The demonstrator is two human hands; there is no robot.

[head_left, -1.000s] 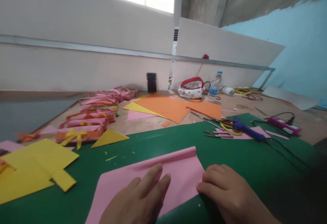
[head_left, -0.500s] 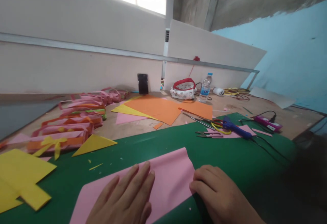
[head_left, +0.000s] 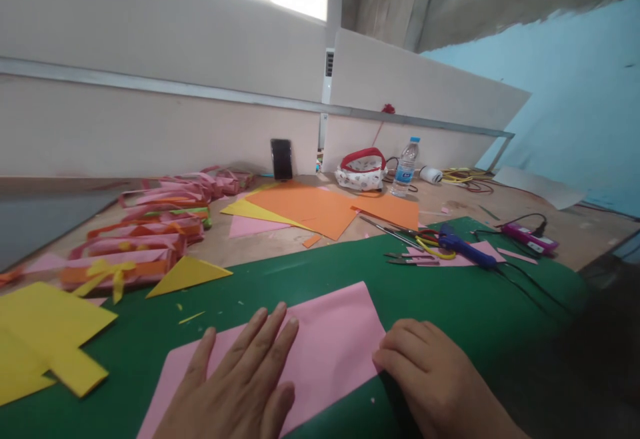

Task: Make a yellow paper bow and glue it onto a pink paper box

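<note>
A folded sheet of pink paper [head_left: 333,349] lies on the green mat [head_left: 310,269] right in front of me. My left hand [head_left: 237,375] rests flat on it, fingers spread. At the sheet's right edge, my right hand [head_left: 425,365] pinches the near right part between thumb and fingers. Left of the sheet are yellow paper pieces [head_left: 60,312] and a yellow paper triangle [head_left: 187,275]. The sheet's near left part runs under my left hand and out of view.
Pink paper bags [head_left: 117,262] with bows line the left. Orange sheets [head_left: 310,202], a phone [head_left: 281,160], a pouch [head_left: 361,175] and a water bottle [head_left: 406,169] stand farther back. To the right lie a blue glue gun [head_left: 467,249], thread snips [head_left: 410,259], scissors [head_left: 430,242] and a purple power strip [head_left: 530,237].
My left hand's fingers have spread wider on the pink paper, the index finger moving away from the others. The paper's far right part lies flatter. My right hand keeps its pinch.
</note>
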